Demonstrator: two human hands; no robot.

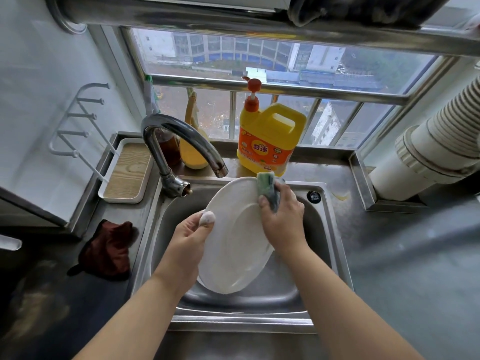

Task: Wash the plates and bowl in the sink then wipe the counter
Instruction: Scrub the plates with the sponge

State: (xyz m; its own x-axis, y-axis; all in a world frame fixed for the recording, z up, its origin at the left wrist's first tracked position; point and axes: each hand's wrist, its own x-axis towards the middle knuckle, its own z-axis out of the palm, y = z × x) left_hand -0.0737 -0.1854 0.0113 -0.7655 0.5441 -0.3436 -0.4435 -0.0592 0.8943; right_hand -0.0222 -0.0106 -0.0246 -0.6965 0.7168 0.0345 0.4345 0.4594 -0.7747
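Your left hand point(193, 231) is gripping the white plate's point(235, 245) left rim, thumb soapy, holding it tilted over the steel sink point(322, 229) | your right hand point(281, 216) is clutching a green sponge point(267, 189) against the plate's upper edge | a dark red cloth point(107, 249) is lying on the worktop point(415, 255) left of the sink | a yellow detergent jug point(270, 137) is standing behind
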